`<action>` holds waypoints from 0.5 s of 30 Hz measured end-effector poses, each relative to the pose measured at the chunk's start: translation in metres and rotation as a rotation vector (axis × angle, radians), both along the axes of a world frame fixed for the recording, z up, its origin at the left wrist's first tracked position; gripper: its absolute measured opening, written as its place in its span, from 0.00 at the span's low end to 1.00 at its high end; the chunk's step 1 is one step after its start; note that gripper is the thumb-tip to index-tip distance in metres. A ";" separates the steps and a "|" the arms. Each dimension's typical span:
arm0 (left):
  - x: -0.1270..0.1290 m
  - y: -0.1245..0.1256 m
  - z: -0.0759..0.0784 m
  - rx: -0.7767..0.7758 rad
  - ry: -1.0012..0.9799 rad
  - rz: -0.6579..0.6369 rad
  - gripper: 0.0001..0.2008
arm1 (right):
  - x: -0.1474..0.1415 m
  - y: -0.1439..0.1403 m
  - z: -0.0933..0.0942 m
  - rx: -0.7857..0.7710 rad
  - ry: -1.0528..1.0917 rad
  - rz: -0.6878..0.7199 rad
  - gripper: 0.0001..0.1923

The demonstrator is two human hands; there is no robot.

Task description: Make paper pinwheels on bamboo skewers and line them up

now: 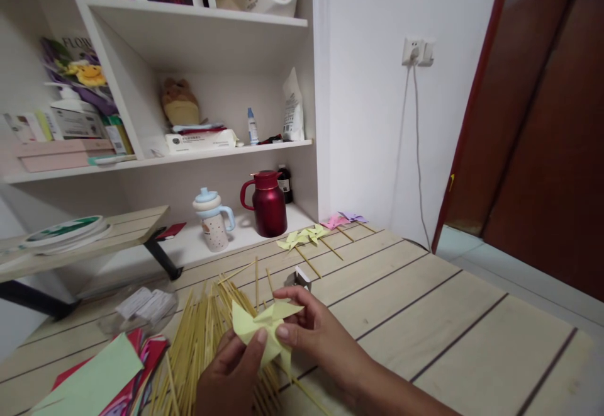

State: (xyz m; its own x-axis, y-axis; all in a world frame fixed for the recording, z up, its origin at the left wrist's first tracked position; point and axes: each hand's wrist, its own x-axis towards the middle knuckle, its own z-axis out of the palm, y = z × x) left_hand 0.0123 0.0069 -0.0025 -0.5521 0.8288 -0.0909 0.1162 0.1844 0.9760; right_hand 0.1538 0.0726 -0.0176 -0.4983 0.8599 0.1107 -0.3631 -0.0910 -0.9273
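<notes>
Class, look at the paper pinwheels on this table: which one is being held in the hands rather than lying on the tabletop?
The pale yellow pinwheel nearest the camera, pinched between the left hand and right hand over the bamboo sticks. The other yellow pinwheels, the pink pinwheel and the purple pinwheel lie untouched at the far edge.

Four finished pinwheels [321, 230] — two yellow, one pink, one purple.

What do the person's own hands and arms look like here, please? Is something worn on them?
Both hands are bare: no gloves and no rings that I can see. The left hand shows short, plain fingernails. The right hand continues into a bare forearm with no sleeve, watch or bracelet visible up to the picture's edge. The left wrist is cut off by the frame.
</notes>
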 end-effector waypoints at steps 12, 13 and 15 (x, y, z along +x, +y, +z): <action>-0.005 0.002 -0.001 0.035 0.025 -0.018 0.16 | 0.006 0.008 0.009 0.108 -0.106 -0.134 0.15; -0.003 0.001 0.002 0.049 0.013 -0.027 0.16 | 0.005 0.008 0.009 0.102 -0.111 -0.145 0.16; 0.002 0.000 0.011 0.073 0.002 -0.030 0.15 | 0.004 0.007 0.009 0.082 -0.096 -0.142 0.16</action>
State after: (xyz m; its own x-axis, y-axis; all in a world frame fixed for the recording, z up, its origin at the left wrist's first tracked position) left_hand 0.0141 0.0074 0.0087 -0.5266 0.8496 -0.0288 0.1227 0.1095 0.9864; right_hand 0.1577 0.0800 -0.0084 -0.3843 0.9123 0.1414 -0.2764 0.0325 -0.9605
